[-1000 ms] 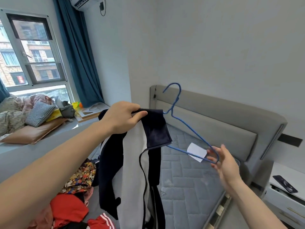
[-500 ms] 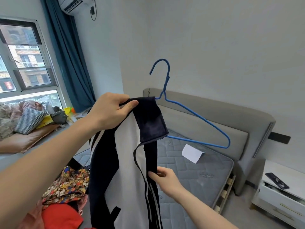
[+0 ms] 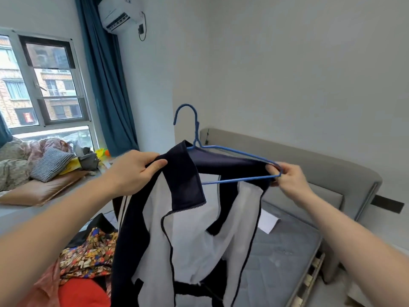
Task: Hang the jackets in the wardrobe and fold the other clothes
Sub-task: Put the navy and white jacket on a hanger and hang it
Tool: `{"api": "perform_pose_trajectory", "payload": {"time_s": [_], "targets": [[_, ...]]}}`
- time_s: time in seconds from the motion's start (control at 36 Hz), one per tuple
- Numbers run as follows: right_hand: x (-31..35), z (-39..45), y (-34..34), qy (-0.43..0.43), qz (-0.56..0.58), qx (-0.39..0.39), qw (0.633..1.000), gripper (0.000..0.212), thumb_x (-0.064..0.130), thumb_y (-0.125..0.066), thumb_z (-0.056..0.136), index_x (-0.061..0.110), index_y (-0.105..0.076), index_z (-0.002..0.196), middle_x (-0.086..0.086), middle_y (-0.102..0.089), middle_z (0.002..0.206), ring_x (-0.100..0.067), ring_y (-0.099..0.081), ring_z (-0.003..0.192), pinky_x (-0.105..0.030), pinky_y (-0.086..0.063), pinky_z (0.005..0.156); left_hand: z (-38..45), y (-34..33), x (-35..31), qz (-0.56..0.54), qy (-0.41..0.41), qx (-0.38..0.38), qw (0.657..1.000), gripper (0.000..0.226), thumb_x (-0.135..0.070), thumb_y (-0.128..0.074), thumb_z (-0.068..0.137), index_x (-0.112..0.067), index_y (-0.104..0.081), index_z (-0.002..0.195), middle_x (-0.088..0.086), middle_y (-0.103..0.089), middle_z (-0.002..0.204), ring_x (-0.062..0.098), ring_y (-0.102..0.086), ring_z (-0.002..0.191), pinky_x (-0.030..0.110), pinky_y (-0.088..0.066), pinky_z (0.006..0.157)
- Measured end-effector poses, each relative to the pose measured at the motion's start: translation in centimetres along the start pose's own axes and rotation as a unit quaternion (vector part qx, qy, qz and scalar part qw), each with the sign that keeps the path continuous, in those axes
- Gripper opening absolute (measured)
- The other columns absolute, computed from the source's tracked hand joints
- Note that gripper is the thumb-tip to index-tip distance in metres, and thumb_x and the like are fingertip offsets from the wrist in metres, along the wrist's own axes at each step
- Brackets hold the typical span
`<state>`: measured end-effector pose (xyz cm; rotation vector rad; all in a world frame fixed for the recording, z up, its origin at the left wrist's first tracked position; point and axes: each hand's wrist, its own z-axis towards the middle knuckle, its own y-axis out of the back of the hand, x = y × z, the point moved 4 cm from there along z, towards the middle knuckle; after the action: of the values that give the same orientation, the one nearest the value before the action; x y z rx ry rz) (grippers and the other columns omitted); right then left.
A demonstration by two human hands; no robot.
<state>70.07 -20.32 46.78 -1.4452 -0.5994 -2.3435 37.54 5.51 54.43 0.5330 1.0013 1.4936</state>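
The jacket [image 3: 188, 218], navy and white, hangs open at the centre of the view, held up over the bed [image 3: 287, 251]. The left hand [image 3: 135, 171] at 9 o'clock has its fingers clamped on the navy collar. The right hand [image 3: 290, 180] at 3 o'clock pinches the far end of the blue hanger [image 3: 232, 151] together with the jacket's shoulder. The hanger's hook stands up at 12 o'clock. Other clothes [image 3: 88, 258] lie heaped at 7 o'clock.

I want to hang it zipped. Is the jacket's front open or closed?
Open. The jacket hangs on the blue hanger with its zipper edges parted, showing white lining.
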Motion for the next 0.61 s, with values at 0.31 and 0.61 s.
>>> {"api": "perform_pose_trajectory", "payload": {"time_s": [0.31, 0.61], "targets": [[8.0, 5.7, 4.8, 0.056, -0.010, -0.036, 0.998, 0.008, 0.016, -0.067, 0.097, 0.012, -0.074, 0.095, 0.017, -0.074, 0.067, 0.004, -0.063, 0.057, -0.015, -0.055, 0.055, 1.6, -0.5, -0.2, 0.187, -0.061, 0.041, 0.980, 0.061, -0.068, -0.018, 0.097, -0.026, -0.063, 0.094, -0.006, -0.061, 0.069, 0.013, -0.058, 0.069, 0.030, -0.044, 0.059], [19.8, -0.3, -0.8, 0.130, 0.106, 0.045, 0.985, 0.028, 0.028, -0.062, 0.102, 0.008, -0.073, 0.086, -0.007, -0.069, 0.078, -0.020, -0.063, 0.069, -0.029, -0.050, 0.061, 3.9, -1.3, 1.8, 0.140, 0.032, -0.076, 0.987, 0.035, -0.049, -0.041, 0.103, -0.025, -0.060, 0.087, -0.008, -0.060, 0.070, 0.026, -0.058, 0.070, 0.032, -0.031, 0.052]]}}
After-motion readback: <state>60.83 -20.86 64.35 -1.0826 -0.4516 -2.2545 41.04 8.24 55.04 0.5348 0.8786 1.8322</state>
